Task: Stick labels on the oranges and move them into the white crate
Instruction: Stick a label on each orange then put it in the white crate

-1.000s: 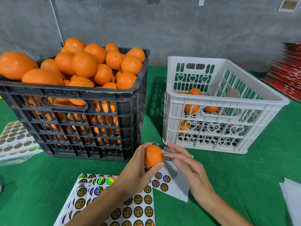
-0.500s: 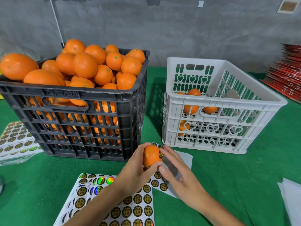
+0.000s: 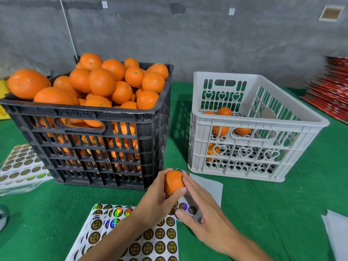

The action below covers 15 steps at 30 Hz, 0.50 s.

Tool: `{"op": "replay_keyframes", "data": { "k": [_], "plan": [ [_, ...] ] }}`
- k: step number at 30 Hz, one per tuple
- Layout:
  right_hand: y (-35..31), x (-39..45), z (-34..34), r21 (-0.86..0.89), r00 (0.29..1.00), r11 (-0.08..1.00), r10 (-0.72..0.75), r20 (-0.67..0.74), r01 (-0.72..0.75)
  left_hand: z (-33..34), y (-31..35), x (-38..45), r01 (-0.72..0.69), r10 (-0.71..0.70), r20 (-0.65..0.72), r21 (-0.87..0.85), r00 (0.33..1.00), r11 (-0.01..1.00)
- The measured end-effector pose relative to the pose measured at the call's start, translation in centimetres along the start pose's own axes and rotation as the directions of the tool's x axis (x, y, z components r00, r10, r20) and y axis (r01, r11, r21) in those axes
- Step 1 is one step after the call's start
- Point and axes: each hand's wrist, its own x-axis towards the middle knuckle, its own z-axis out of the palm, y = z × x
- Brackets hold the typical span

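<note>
My left hand grips a small orange in front of the two crates, above the sticker sheets. My right hand has straight fingers, and a fingertip presses a round label onto the orange's right side. The black crate on the left is heaped with oranges. On the right stands the white crate with a few oranges at its far left end. A sheet of gold-and-black round labels lies under my arms.
More label sheets lie at the left edge beside the black crate. A mostly peeled backing sheet lies under my right hand. White paper sits at the right edge, and red flat stacks at the far right. Green cloth covers the table.
My right hand came from the backing sheet to the orange and brought a label to its right side. It now presses the label on with fingers extended. The orange stayed in my left hand.
</note>
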Motion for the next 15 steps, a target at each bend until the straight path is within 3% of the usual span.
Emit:
{"op": "replay_keyframes", "data": {
  "k": [10,13,15],
  "plan": [
    [-0.1,0.1,0.1,-0.150,0.999,0.989,-0.015,-0.040,0.009,-0.7,1.0,0.0,0.060,-0.060,0.008,-0.258,0.998,0.964],
    [-1.3,0.1,-0.4,-0.364,0.957,0.928,-0.171,-0.233,0.077,-0.8,2.5,-0.3,-0.019,0.012,-0.023,-0.339,1.000,0.940],
    [-2.0,0.6,-1.2,-0.474,0.872,0.865,-0.352,-0.340,0.164,-1.0,4.4,-0.5,-0.095,0.084,-0.046,-0.366,0.995,0.926]
  ]
}}
